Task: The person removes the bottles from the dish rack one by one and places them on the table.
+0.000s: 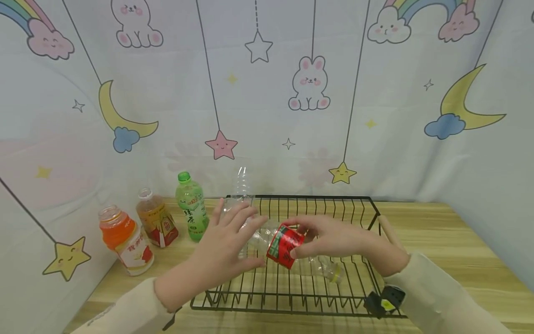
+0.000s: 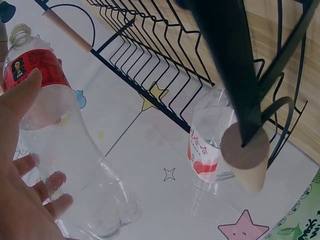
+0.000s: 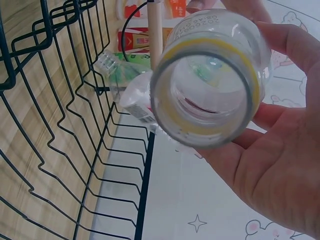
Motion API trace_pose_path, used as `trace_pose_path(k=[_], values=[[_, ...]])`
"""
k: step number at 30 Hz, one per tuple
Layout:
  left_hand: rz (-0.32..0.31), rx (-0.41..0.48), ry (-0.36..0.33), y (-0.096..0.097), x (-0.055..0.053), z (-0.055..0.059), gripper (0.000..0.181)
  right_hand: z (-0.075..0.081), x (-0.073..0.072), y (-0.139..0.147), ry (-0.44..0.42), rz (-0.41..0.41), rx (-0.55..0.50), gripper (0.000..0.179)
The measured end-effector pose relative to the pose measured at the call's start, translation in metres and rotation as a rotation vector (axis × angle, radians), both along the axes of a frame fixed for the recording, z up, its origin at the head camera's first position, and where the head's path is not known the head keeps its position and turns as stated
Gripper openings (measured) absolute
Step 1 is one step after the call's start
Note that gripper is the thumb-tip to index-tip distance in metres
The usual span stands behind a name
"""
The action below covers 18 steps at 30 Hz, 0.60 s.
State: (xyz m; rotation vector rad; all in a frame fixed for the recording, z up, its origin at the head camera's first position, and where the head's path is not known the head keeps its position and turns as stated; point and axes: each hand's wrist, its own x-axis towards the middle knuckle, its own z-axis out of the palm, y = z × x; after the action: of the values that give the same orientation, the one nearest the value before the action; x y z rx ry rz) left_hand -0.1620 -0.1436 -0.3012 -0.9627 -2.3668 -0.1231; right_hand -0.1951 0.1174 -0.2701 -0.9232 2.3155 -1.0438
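Note:
A clear empty plastic bottle with a red label (image 1: pixel 285 246) is held tilted over the black wire rack (image 1: pixel 317 295), its uncapped, yellow-ringed mouth pointing to the lower right. My right hand (image 1: pixel 333 236) grips it around the label. In the right wrist view, thumb and fingers curve around the bottle (image 3: pixel 220 30). My left hand (image 1: pixel 225 236) is at the bottle's base end, its fingers extended and spread; whether it touches the plastic cannot be told. A second clear bottle (image 1: pixel 243 181) stands in the rack's back left, partly hidden by my left hand; its white-and-red label (image 2: pixel 202 162) shows in the left wrist view.
Left of the rack stand an orange drink bottle (image 1: pixel 127 241), a brownish drink bottle (image 1: pixel 157 220) and a green tea bottle (image 1: pixel 192 204). The rack has wooden handles (image 1: pixel 390 232) at its ends. Behind the wooden table (image 1: pixel 450 260) hangs a patterned curtain (image 1: pixel 267 116).

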Motion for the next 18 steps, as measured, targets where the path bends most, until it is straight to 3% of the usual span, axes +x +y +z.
trace_pose_path(k=[18], values=[[0.006,-0.032,0.029,0.0027,-0.0013,-0.0057,0.080,-0.0016,0.0010,-0.0009,-0.070,0.025,-0.024,0.062]])
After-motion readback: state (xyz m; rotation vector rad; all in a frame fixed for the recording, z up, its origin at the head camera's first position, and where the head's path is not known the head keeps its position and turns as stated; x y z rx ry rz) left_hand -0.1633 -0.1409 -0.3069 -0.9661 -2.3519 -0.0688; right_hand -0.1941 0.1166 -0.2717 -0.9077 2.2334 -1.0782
